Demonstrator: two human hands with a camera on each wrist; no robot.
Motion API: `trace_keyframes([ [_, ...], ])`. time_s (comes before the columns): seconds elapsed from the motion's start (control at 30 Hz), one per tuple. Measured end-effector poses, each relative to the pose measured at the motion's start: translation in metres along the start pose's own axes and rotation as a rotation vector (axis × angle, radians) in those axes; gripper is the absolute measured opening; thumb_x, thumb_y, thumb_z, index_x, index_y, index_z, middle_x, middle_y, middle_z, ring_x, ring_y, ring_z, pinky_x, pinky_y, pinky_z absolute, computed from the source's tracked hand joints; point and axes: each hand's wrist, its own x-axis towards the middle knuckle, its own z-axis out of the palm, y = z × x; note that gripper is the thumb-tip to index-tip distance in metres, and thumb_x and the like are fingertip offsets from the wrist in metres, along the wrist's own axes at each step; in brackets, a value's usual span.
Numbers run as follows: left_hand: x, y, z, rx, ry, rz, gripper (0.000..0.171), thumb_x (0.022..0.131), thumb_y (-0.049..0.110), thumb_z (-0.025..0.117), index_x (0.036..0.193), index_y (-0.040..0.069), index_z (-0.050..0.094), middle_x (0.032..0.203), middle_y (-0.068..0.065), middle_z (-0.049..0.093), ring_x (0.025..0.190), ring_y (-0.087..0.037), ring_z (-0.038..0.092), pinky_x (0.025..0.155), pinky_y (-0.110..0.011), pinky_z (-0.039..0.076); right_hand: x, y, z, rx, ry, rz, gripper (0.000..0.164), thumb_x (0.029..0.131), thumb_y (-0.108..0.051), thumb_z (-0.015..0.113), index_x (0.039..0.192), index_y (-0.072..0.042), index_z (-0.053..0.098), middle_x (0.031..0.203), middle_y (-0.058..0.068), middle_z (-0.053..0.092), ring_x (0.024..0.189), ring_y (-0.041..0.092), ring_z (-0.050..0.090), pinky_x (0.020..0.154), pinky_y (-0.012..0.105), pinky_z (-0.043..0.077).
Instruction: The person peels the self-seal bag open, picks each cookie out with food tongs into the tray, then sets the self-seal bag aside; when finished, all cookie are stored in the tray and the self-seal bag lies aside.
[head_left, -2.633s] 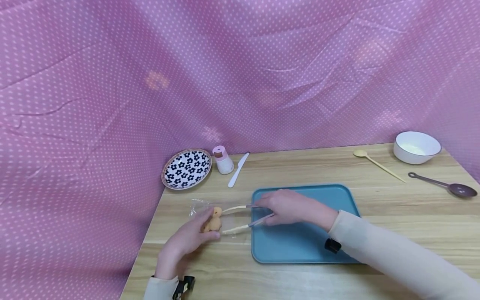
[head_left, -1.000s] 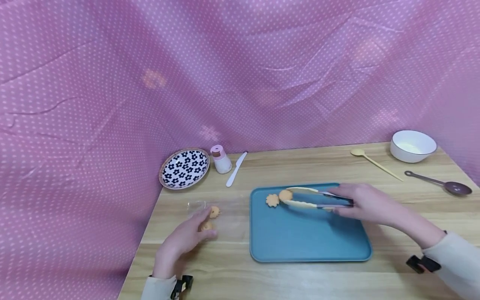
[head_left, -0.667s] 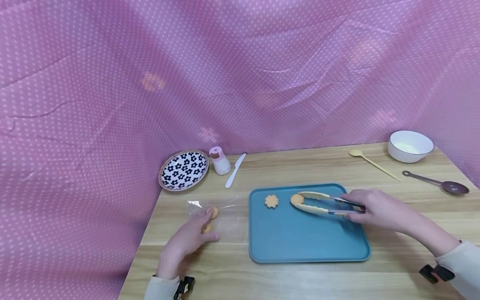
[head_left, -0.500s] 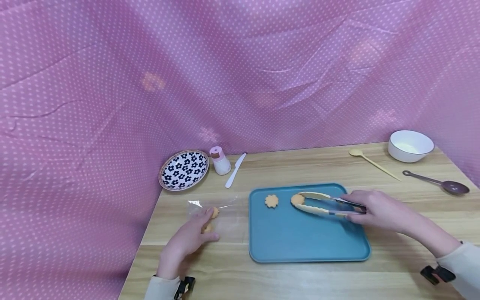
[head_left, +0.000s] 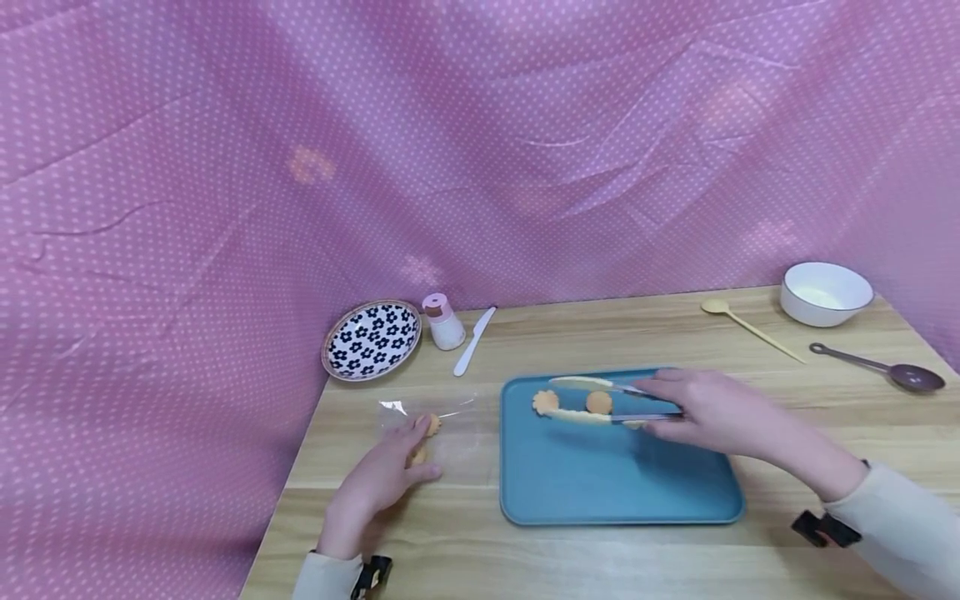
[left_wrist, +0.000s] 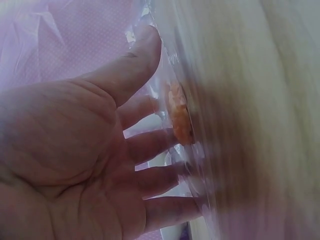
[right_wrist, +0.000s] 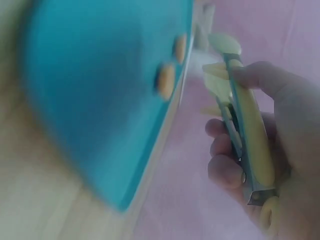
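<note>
My right hand (head_left: 705, 408) holds yellow-tipped tongs (head_left: 633, 419) over the blue tray (head_left: 615, 479). Their arms are spread, with nothing pinched between the tips. Below them on the tray lie a flower-shaped cookie (head_left: 545, 400) and, to its right, a round cookie (head_left: 598, 403). Left of the tray, a clear plastic bag (head_left: 468, 442) lies flat on the table. My left hand (head_left: 382, 471) rests on the bag with fingers extended and thumb apart. Cookies (head_left: 418, 455) inside the bag show between thumb and fingers, partly covered. In the left wrist view, an orange-brown cookie (left_wrist: 179, 115) sits by the fingertips.
At the back left stand a flower-patterned plate (head_left: 372, 340), a pink-topped shaker (head_left: 444, 322) and a white knife (head_left: 475, 342). Toward the right are a yellow spoon (head_left: 753, 331), a white bowl (head_left: 826, 294) and a brown ladle (head_left: 877, 367). A pink curtain (head_left: 480, 167) hangs behind.
The tongs went from the bag to the tray with the round cookie, set it right of the flower-shaped one, then let go and moved up and left. My left hand stayed on the bag.
</note>
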Motion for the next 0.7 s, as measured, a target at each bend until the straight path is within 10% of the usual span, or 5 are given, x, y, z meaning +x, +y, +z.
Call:
trace_keyframes([
  [0.7,-0.004,0.001,-0.007,-0.030,0.007,-0.037,0.076,0.094,0.042,0.068,0.158,0.018,0.035,0.166,-0.012,0.034,0.155,-0.039,0.029,0.128,-0.059,0.023,0.095,-0.079,0.023,-0.009,-0.212,-0.218,0.032,0.091,-0.032,0.068,0.122,-0.028,0.073,0.095,-0.011,0.074,0.064,-0.001,0.046,0.053,0.016,0.038],
])
